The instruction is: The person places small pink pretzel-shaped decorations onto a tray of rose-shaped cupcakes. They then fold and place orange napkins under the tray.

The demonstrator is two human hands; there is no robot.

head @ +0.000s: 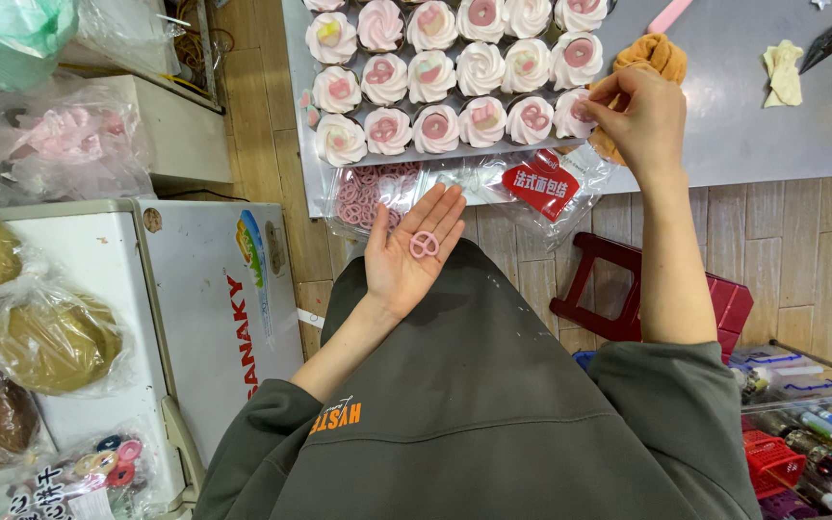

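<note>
Left hand (414, 252) lies palm up and open just short of the steel table's near edge (724, 144), a pink pretzel-shaped sweet (424, 244) resting loose on its fingers, while the right hand (639, 117) reaches over that edge, fingertips pinched at the last cupcake (575, 114) in the front row, though what they pinch is too small to tell. Clear bags hang over the edge between the hands: one of pink rings (370, 193), one bearing a red label (539, 185). Beyond the tray, grey tabletop lies open; a red stool (618, 299) stands below.
</note>
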